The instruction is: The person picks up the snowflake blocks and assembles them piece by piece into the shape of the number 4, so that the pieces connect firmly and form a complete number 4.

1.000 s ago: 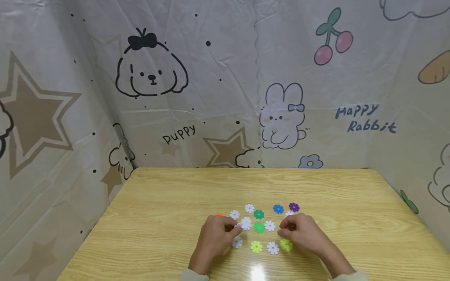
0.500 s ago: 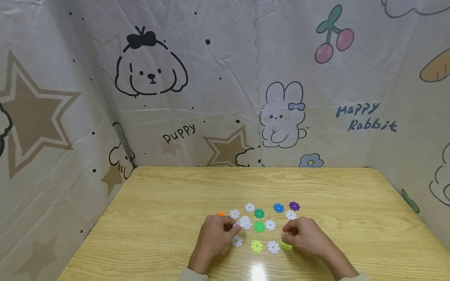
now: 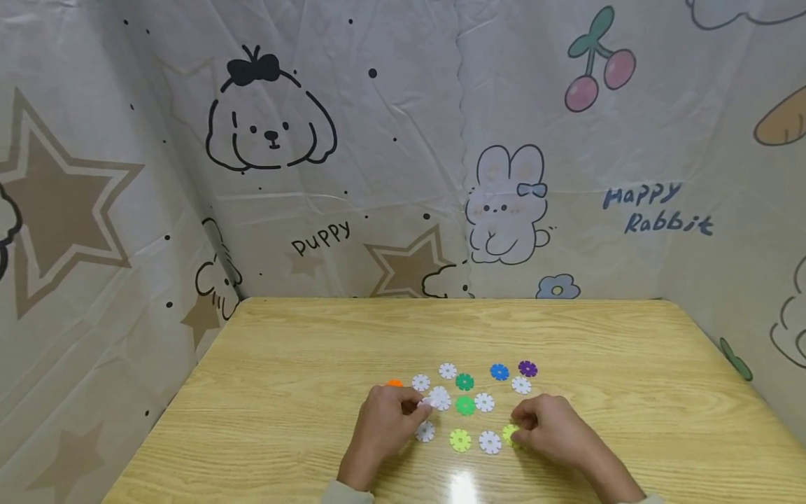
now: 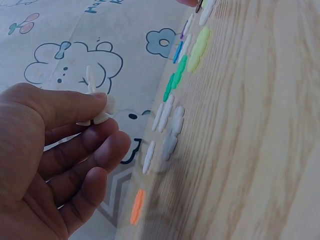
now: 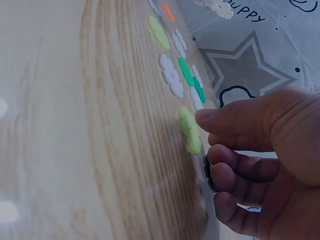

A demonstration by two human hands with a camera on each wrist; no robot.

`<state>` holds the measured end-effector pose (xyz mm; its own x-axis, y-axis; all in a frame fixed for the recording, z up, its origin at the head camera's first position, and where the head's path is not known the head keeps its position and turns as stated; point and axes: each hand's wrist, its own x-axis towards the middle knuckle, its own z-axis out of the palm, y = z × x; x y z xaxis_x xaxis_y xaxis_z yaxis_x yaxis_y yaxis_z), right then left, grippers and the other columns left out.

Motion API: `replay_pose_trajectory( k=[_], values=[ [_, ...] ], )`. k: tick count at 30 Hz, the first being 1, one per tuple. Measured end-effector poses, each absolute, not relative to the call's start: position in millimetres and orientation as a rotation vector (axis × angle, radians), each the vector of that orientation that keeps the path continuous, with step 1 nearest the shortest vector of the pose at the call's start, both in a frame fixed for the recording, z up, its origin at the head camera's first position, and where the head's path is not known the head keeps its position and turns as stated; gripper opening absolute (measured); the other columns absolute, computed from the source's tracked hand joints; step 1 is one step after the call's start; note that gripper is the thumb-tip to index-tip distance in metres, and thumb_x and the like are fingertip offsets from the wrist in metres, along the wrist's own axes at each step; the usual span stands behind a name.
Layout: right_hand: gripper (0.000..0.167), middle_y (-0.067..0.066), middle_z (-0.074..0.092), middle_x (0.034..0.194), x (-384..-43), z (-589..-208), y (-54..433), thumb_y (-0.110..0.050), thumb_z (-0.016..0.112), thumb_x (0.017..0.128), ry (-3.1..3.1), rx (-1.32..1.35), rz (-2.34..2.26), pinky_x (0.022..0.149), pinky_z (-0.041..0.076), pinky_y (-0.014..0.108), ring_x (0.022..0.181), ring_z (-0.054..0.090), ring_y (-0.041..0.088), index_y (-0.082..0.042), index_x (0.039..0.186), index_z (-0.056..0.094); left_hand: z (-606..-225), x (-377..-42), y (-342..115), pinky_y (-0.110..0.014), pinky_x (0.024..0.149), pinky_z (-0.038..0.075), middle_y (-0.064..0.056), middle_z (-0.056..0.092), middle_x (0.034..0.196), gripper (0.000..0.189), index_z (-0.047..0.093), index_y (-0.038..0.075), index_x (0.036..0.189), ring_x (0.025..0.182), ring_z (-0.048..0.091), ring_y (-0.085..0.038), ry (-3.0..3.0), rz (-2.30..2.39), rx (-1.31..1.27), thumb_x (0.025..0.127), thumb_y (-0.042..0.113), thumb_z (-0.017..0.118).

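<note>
In the head view my left hand (image 3: 390,420) pinches white notched plastic discs (image 4: 91,82) between thumb and forefinger. The left wrist view shows them joined at angles, held above the table, the other fingers loosely curled. My right hand (image 3: 554,427) hovers low at the right of the spread of discs, fingers bent. Its thumb tip is beside a yellow-green disc (image 5: 189,131) and partly covers it in the head view; contact is unclear. A dark disc (image 5: 208,173) shows edge-on by the right fingertips. The hand hides it in the head view.
Several loose discs lie flat on the wooden table (image 3: 302,350): white (image 3: 490,442), green (image 3: 464,405), blue (image 3: 499,372), purple (image 3: 527,368), another yellow-green one (image 3: 460,440). An orange disc (image 3: 394,383) is partly behind the left hand. A printed cloth (image 3: 403,140) hangs around the table.
My right hand has shifted right and slightly down, uncovering a white disc behind it, and its thumb now overlaps the yellow-green disc. My left hand still pinches its white discs.
</note>
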<state>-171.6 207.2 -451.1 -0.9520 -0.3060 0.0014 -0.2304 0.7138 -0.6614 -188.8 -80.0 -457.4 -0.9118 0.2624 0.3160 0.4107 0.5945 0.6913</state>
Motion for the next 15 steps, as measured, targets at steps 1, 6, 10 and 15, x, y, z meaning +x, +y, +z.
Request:
replay_pose_trajectory(
  k=[1,6,10,15],
  values=[
    [0.026,-0.004,0.065,0.079,-171.4,-451.5,207.2,-0.008,0.084,0.073,2.818,-0.446,-1.050,0.066,0.051,0.026,0.073,0.058,0.012,0.002,0.095,0.074,-457.5,-188.9,-80.0,-0.024,0.059,0.049,0.010,0.068,0.072,0.005,0.080,0.010,0.083,0.064,0.057,0.000,-2.643,-1.214,-0.561,0.084,0.014,0.080],
    [0.027,-0.004,0.065,0.078,-170.6,-453.5,207.9,-0.008,0.084,0.071,2.846,-0.481,-1.014,0.065,0.051,0.026,0.072,0.058,0.011,0.001,0.094,0.074,-457.9,-189.1,-80.5,-0.024,0.059,0.049,0.010,0.067,0.072,0.005,0.080,0.011,0.083,0.064,0.058,0.000,-2.653,-1.215,-0.553,0.085,0.015,0.080],
    [0.027,-0.004,0.065,0.079,-170.2,-454.5,208.4,-0.009,0.083,0.071,2.844,-0.484,-1.008,0.065,0.050,0.027,0.072,0.057,0.010,0.001,0.094,0.074,-458.3,-189.0,-80.7,-0.024,0.059,0.049,0.011,0.067,0.072,0.004,0.080,0.012,0.082,0.064,0.058,0.000,-2.649,-1.223,-0.560,0.084,0.015,0.081],
    [0.021,-0.005,0.065,0.077,-170.2,-455.4,208.8,-0.009,0.084,0.070,2.861,-0.514,-1.005,0.064,0.050,0.026,0.070,0.057,0.009,-0.003,0.088,0.074,-458.7,-188.8,-80.4,-0.024,0.059,0.050,0.011,0.068,0.072,0.004,0.080,0.012,0.081,0.064,0.059,0.000,-2.647,-1.228,-0.566,0.084,0.015,0.080]
  ],
)
